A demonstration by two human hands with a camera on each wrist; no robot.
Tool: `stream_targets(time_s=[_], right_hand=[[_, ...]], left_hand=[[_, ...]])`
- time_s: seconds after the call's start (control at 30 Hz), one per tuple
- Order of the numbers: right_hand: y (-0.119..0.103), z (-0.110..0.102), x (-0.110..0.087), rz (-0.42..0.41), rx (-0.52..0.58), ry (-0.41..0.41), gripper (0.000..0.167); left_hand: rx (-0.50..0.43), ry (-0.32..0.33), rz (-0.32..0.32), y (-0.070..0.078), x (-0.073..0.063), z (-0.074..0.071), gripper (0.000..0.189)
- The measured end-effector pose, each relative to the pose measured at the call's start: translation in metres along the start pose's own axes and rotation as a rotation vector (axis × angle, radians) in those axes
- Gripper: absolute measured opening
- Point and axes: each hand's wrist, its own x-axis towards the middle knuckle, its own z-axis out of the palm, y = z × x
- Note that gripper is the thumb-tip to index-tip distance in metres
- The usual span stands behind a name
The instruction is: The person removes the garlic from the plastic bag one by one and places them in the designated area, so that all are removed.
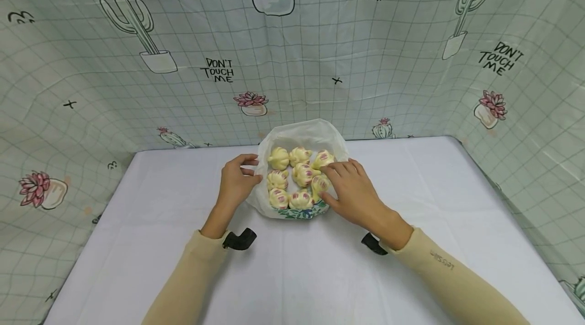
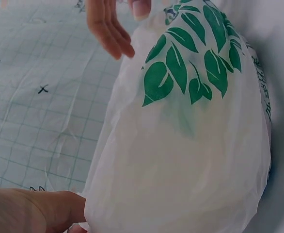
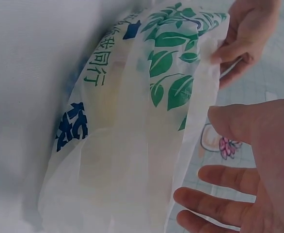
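Observation:
A thin white plastic bag (image 1: 303, 131) with green leaf print stands open on the table, several pale yellow garlic bulbs (image 1: 303, 174) with purple streaks lying inside. My left hand (image 1: 235, 180) is at the bag's left rim and pinches its edge between thumb and fingers. Over the right rim reaches my right hand (image 1: 354, 190), its fingertips beside the bulbs on that side. The right wrist view shows the right hand's fingers (image 3: 219, 204) spread apart and relaxed near the bag's edge, gripping nothing. From both wrists the bag's wall hides the bulbs.
A white cloth covers the table (image 1: 292, 274). Behind it and at both sides hangs a grid-patterned curtain (image 1: 301, 51) printed with cacti and words. Black straps (image 1: 239, 239) sit at both wrists, below the beige sleeves.

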Motion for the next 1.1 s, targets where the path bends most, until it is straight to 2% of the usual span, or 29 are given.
stream_targets(time_s=[0.3, 0.6, 0.83, 1.1], right_hand=[[-0.002, 0.005, 0.006, -0.013, -0.037, 0.007, 0.052], [-0.004, 0.008, 0.012, -0.007, -0.065, -0.025, 0.050], [-0.003, 0.010, 0.014, -0.011, -0.083, -0.014, 0.049], [-0.005, 0.017, 0.017, 0.000, -0.086, -0.017, 0.051]], left_hand=[[0.012, 0.027, -0.018, -0.002, 0.002, -0.003, 0.043], [0.005, 0.014, 0.011, -0.006, 0.004, -0.011, 0.025], [-0.069, -0.024, -0.016, -0.005, 0.005, -0.015, 0.026], [-0.088, -0.036, -0.028, -0.006, 0.005, -0.015, 0.026]])
